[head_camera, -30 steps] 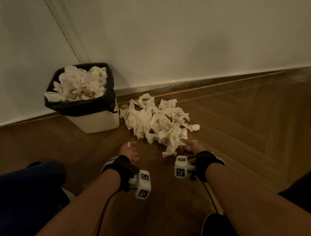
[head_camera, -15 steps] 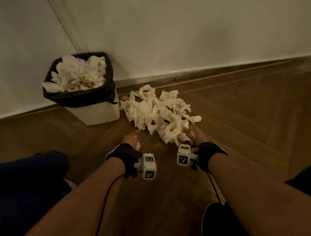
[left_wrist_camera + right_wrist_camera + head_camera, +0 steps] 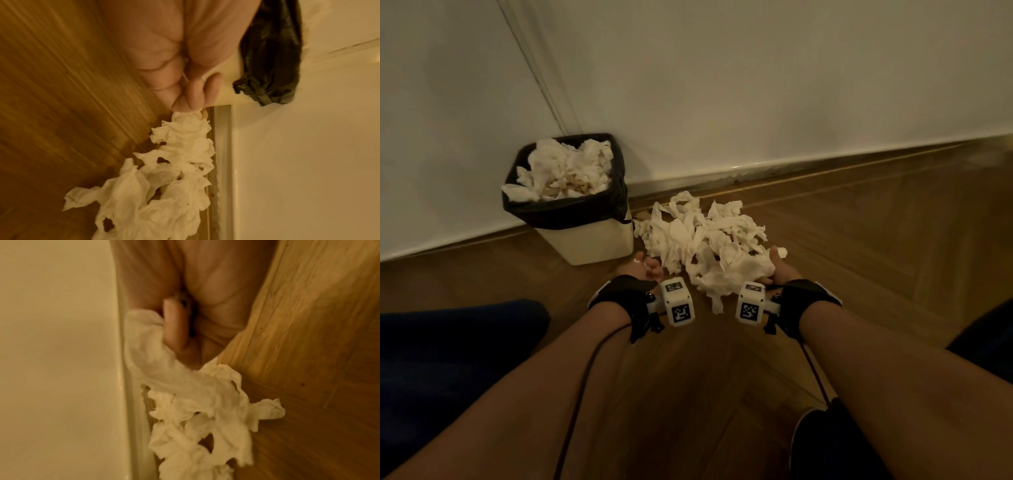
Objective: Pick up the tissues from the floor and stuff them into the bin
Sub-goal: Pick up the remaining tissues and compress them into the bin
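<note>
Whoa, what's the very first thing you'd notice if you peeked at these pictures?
A big heap of crumpled white tissues sprawls on the wooden floor by the white wall. Left of it stands a cream square bin with a black bag liner, already piled to the brim with more tissues. Both hands are at the heap: the right hand grips a wad at its near edge, and the left hand is curled at its left side.
</note>
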The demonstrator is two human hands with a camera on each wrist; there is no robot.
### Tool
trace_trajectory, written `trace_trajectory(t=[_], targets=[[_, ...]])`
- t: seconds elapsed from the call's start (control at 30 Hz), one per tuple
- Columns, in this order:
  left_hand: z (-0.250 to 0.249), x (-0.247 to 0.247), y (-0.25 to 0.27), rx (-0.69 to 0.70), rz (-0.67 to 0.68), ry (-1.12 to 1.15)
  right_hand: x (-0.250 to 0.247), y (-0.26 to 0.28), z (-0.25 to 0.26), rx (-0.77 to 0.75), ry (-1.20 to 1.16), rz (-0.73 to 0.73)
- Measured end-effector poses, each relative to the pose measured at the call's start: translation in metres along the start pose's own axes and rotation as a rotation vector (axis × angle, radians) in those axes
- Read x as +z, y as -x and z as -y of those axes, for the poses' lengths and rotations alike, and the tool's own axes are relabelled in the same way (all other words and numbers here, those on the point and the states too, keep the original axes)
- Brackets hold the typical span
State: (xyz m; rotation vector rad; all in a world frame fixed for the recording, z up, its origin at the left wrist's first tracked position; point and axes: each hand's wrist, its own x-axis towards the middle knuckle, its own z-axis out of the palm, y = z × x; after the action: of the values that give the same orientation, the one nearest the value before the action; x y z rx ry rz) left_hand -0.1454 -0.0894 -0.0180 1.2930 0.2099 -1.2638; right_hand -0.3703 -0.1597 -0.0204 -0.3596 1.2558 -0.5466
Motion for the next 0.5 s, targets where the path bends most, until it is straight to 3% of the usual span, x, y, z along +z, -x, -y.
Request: trace_trajectory(t=[0.1,0.2,0.3,0.43,0.47,0.5], targets=[[-0.015,0.008,0.018,0.094,-0.019,-0.172,0.013,0.021,0.012,0.018,0.042,0.083],[-0.043,0.017,0.042,0.063,-0.070,-0.264,0.036,0.047,0.026,0.010,0.063,0.203],[-0.074,0.022,0.054,0.214,-0.223,-0.783,0.069,0.067,0.040,-0.089,0.141,0.210],[-0.110,0.030,0.076,0.367,-0.235,-0.987,0.125,0.087,0.055,-0.141,-0.152,0.396],[-0.117,0.029,0.076,0.419,-0.250,-1.137,0.137,0.089,0.059,-0.167,-0.208,0.415],[-0.124,0.025,0.073,0.532,-0.180,-1.283,0.149,0.092,0.063,-0.203,-0.241,0.432]])
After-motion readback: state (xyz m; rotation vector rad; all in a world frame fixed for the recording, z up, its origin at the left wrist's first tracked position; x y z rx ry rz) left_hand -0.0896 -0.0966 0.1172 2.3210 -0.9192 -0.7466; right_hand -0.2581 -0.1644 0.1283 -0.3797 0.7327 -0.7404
